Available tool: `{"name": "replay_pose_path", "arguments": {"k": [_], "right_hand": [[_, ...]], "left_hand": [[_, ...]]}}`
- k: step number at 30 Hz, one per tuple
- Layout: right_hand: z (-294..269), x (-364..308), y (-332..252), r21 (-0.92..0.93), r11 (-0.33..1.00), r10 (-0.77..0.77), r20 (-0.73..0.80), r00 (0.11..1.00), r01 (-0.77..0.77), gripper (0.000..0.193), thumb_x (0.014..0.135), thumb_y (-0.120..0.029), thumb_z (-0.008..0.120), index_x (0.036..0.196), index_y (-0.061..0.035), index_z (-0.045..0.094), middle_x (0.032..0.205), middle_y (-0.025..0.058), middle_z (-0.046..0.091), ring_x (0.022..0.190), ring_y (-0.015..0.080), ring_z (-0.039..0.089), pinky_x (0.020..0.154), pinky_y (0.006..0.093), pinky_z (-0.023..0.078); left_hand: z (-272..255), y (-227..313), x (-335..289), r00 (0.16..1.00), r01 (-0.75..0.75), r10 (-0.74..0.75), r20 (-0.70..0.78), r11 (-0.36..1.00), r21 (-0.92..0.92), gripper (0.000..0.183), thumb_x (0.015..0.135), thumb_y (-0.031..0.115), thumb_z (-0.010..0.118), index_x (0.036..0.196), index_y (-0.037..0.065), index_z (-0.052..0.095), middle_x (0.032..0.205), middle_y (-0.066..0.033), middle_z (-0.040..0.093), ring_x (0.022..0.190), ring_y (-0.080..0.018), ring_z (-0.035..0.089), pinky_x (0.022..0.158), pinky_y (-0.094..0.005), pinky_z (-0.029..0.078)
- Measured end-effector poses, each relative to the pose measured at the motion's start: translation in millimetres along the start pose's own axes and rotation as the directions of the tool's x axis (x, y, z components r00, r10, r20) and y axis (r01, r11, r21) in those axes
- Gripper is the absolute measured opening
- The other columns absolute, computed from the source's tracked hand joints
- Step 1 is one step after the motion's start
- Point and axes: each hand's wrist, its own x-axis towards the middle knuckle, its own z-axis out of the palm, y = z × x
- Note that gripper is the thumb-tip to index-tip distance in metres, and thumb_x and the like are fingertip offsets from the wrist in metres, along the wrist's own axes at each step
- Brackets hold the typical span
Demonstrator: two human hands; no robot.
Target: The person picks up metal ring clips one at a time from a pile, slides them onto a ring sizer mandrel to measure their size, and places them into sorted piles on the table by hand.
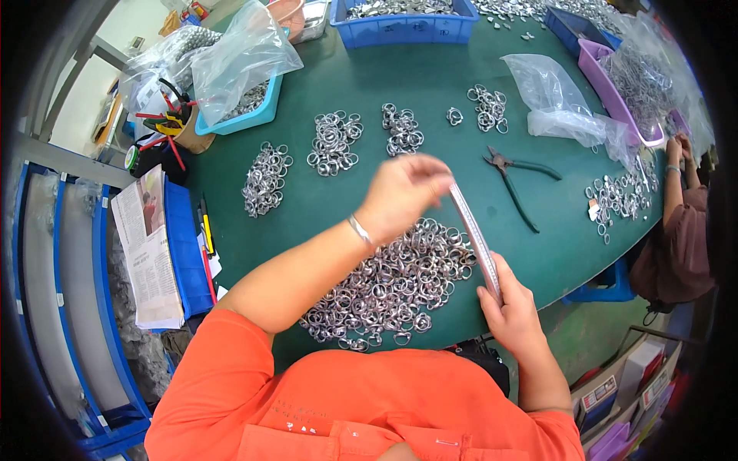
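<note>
My right hand (511,311) grips the lower end of a long stack of metal rings (475,240) that slants up to the left like a rod. My left hand (401,194) pinches the stack's upper end, a bracelet on its wrist. Below both hands lies a big heap of loose silver rings (392,284) on the green table (430,77).
Smaller ring piles (266,178) (335,142) (403,129) (489,107) lie farther back. Green-handled pliers (513,178) rest to the right. Blue bins (403,23), a purple tray (615,96), plastic bags (561,111) ring the table. Another person (680,223) sits at right.
</note>
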Motion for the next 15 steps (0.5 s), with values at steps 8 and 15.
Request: {"name": "replay_pose_path", "arguments": {"k": [8, 15], "right_hand": [[-6.4, -1.2, -8.4, 0.166, 0.977, 0.129, 0.026, 0.991, -0.132, 0.047, 0.08, -0.004, 0.058, 0.125, -0.0007, 0.043, 0.082, 0.0123, 0.058, 0.068, 0.0114, 0.054, 0.064, 0.0245, 0.045], [-9.2, -12.0, 5.4, 0.22, 0.948, 0.243, -0.037, 0.969, -0.229, 0.046, 0.081, -0.004, 0.058, 0.124, 0.003, 0.043, 0.081, 0.0039, 0.054, 0.068, 0.0072, 0.046, 0.064, 0.0209, 0.042]], "left_hand": [[-58.2, -17.1, 59.5, 0.73, -0.442, 0.648, 0.216, 0.206, 0.873, 0.018, 0.068, 0.001, 0.066, 0.084, 0.0, 0.06, 0.085, -0.0135, 0.057, 0.078, -0.029, 0.057, 0.073, -0.036, 0.046], [-71.7, 25.2, 11.2, 0.931, -0.338, 0.263, 0.255, 0.352, 0.873, 0.012, 0.073, 0.007, 0.066, 0.084, 0.002, 0.063, 0.078, -0.011, 0.06, 0.076, -0.0255, 0.059, 0.068, -0.0338, 0.047]]}}
